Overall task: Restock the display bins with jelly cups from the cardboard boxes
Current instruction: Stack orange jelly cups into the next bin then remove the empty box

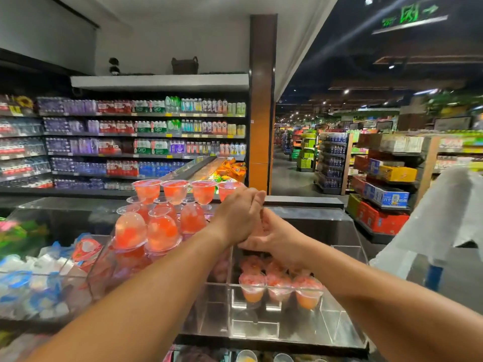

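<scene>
Red and pink jelly cups point(156, 231) are stacked upside down in a pile in the middle clear bin, with a row of upright cups point(175, 190) on top. The right clear bin point(339, 322) holds several more jelly cups point(279, 286) at its bottom. My left hand point(240, 212) and my right hand point(274, 239) meet above the right bin, just right of the pile, the left lying over the right. What lies between the palms is hidden. No cardboard box is in view.
A left bin point(31, 283) holds blue and white wrapped cups. Drink shelves point(146, 134) run behind the display. A white plastic bag point(444, 218) hangs at the right beside an aisle with boxed goods point(384, 197). More cups point(247, 356) show below the bins.
</scene>
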Tool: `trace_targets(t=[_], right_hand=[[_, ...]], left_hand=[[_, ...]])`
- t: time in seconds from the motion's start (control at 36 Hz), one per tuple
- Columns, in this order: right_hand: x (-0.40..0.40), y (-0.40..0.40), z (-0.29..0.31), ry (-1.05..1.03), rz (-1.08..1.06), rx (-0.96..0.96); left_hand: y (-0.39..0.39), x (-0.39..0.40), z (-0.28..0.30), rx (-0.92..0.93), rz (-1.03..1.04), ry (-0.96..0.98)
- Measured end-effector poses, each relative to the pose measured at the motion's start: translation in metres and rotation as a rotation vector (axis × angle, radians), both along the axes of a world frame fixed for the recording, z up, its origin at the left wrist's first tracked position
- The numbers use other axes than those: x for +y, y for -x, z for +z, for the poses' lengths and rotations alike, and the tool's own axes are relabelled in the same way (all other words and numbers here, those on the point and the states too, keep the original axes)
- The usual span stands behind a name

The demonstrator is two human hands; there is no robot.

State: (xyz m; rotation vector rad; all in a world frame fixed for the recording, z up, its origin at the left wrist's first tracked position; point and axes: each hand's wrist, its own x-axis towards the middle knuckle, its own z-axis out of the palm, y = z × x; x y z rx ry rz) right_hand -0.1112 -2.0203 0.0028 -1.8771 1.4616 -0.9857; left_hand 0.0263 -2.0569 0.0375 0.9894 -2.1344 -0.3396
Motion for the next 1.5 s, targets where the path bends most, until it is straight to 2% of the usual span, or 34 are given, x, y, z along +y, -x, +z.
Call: trace_targets(t=[0.11,0.19,0.25,0.28,0.39,0.44,0.5,0.78,1.0,1.31,1.44,1.5], right_hand=[[0.009,0.016,0.009,-0.034,-0.066,-0.061],[0.012,0.031,0.015,-0.084,-0.107,-0.201],[0.013,0.040,0.017,-0.115,-0.132,-0.192],[0.012,0.045,0.019,-0.122,-0.151,-0.080],[0.015,0.045,0.026,-0.201,-0.238,0.586],[0.012,0.038,0.018,-0.296,-0.257,0.773],[0.009,0.031,0.008,-0.371,-0.261,0.881],[0.005,0.024,-0.024,-0.621,-0.264,1.008],[0.005,0.028,-0.033,-0.720,-0.305,0.911],[0.006,0.027,-0.032,-0.741,-0.297,0.856],[-0.002,0.023,-0.043,-0.712,-0.276,0.979],[-0.004,0.022,-0.037,-0.759,-0.245,1.026]], left_hand=[[0.003,-0.003,0.002,0.092,-0.009,-0.042],[-0.003,-0.002,-0.001,0.012,0.012,-0.035],[-0.011,-0.002,-0.006,-0.029,0.024,-0.006],[-0.014,-0.002,-0.008,-0.041,0.036,0.009],[-0.023,0.003,-0.013,-0.116,0.079,0.047],[-0.024,0.006,-0.015,-0.184,0.084,0.076],[-0.026,0.008,-0.017,-0.225,0.084,0.103],[-0.028,0.013,-0.021,-0.308,0.059,0.142],[-0.025,0.013,-0.022,-0.342,0.047,0.136],[-0.022,0.009,-0.025,-0.342,0.030,0.124],[-0.024,0.006,-0.030,-0.339,0.029,0.126],[-0.026,0.006,-0.032,-0.351,0.026,0.125]])
